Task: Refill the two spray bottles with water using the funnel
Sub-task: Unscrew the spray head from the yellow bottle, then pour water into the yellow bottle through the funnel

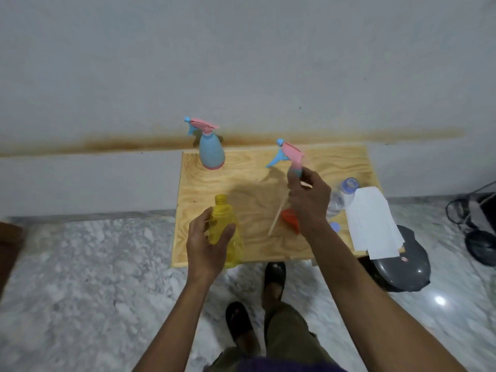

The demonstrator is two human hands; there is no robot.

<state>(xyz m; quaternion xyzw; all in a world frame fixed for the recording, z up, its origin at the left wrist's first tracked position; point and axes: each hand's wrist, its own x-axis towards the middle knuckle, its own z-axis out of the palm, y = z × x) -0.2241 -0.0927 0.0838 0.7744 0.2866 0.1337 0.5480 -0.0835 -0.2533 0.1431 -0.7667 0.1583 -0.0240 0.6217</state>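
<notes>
With the left hand (208, 244) curled around the open yellow bottle (225, 232), the right hand (308, 200) pinches its removed spray head (291, 157); next likely comes setting that aside for the red funnel (291, 220).

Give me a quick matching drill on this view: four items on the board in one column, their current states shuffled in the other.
Items
1. yellow bottle
2. blue spray bottle
3. pink spray head
4. clear water bottle

States
A. lifted in the right hand
B. uncapped, at the board's right side
C. open neck, held by the left hand
D. standing at the back, sprayer on

Pairs: 1-C, 2-D, 3-A, 4-B
</notes>
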